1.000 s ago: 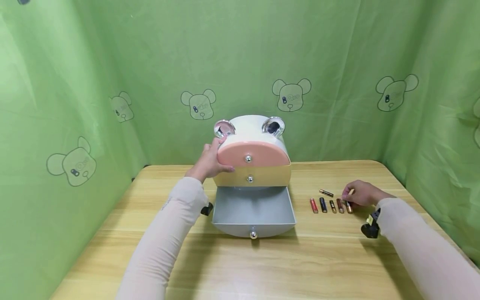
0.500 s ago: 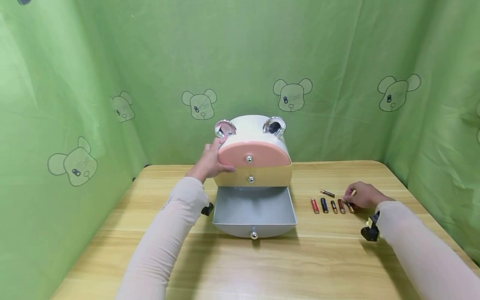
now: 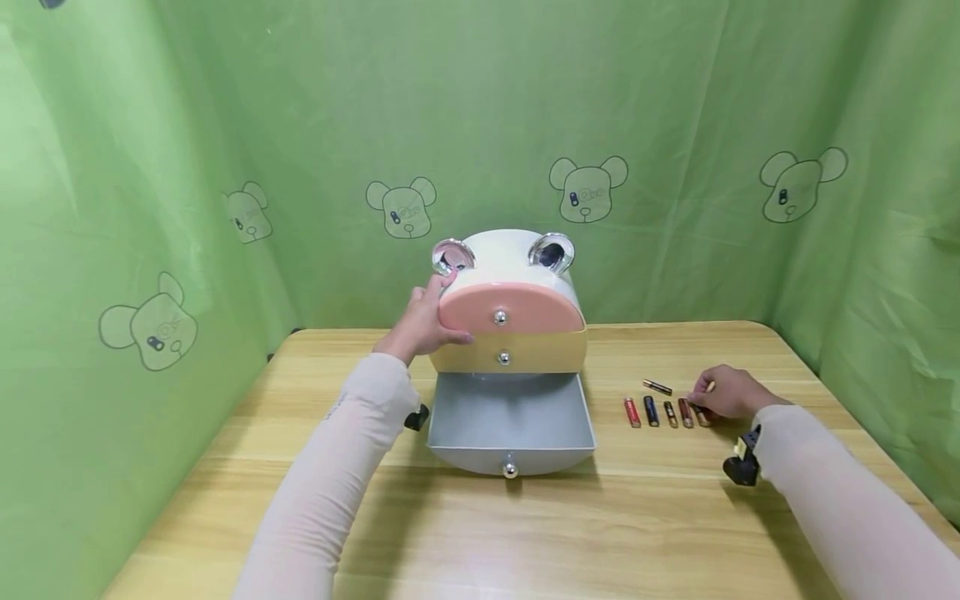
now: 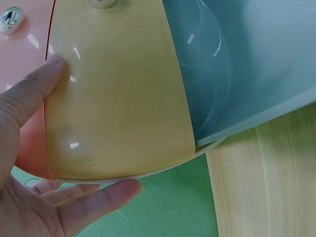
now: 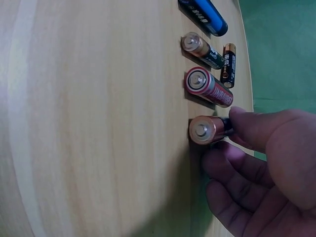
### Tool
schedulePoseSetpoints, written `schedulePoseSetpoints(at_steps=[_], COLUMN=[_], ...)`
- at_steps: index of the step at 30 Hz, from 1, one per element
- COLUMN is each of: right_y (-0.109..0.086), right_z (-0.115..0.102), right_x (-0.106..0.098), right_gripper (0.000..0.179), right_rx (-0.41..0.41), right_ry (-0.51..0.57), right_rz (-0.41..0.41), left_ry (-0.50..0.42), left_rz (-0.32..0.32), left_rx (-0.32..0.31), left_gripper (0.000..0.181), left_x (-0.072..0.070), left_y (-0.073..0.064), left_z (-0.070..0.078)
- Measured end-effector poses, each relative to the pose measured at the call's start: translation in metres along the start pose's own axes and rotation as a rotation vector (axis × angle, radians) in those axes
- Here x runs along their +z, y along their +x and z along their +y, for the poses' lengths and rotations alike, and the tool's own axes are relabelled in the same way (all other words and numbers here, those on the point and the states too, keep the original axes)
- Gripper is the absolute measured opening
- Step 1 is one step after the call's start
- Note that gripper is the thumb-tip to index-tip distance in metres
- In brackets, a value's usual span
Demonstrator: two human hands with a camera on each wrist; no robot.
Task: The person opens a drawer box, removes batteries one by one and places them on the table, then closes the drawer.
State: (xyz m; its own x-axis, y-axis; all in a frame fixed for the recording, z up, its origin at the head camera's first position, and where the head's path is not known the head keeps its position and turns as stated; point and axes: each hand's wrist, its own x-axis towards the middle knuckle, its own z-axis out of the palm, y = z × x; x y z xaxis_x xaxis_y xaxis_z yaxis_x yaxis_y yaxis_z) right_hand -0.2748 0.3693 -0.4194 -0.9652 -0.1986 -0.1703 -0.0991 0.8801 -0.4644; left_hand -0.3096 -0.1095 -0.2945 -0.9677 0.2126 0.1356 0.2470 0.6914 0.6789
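My left hand [image 3: 422,323] holds the side of a small frog-faced drawer cabinet [image 3: 504,254]. In the left wrist view the thumb [image 4: 37,86] presses its front near the seam of the pink and yellow drawers, with the other fingers along the side. The bottom grey-blue drawer [image 3: 512,460] is pulled out. My right hand [image 3: 726,392] pinches a copper-topped battery [image 5: 205,130] at the right end of a row on the table. Beside it lie a dark red battery [image 5: 210,86], a small black-and-gold battery [image 5: 201,49] and a blue battery [image 5: 205,16].
A red battery [image 3: 632,412] ends the row on the left, and another slim battery [image 3: 657,387] lies crosswise behind it. The wooden table [image 3: 480,533] is enclosed by green curtains [image 3: 480,100] at the back and sides.
The view has shifted slightly. My right hand stays at the copper-topped battery with only a small shift, while my left hand keeps its hold on the cabinet.
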Motion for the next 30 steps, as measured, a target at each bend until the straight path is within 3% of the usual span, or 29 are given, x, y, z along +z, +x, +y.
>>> schedulePoseSetpoints(at_steps=[20, 30], right_y=[-0.0004, -0.005], right_z=[0.0021, -0.0063], right_x=[0.0016, -0.0069], right_gripper=[0.021, 0.044], right_rx=[0.047, 0.047], right_ry=[0.03, 0.078], right_rz=[0.0, 0.205], left_ry=[0.0, -0.001], left_rz=[-0.001, -0.002], left_rx=[-0.009, -0.009], left_gripper=[0.099, 0.099], left_x=[0.0008, 0.0004], left_y=[-0.0005, 0.0003], left_z=[-0.0003, -0.0004])
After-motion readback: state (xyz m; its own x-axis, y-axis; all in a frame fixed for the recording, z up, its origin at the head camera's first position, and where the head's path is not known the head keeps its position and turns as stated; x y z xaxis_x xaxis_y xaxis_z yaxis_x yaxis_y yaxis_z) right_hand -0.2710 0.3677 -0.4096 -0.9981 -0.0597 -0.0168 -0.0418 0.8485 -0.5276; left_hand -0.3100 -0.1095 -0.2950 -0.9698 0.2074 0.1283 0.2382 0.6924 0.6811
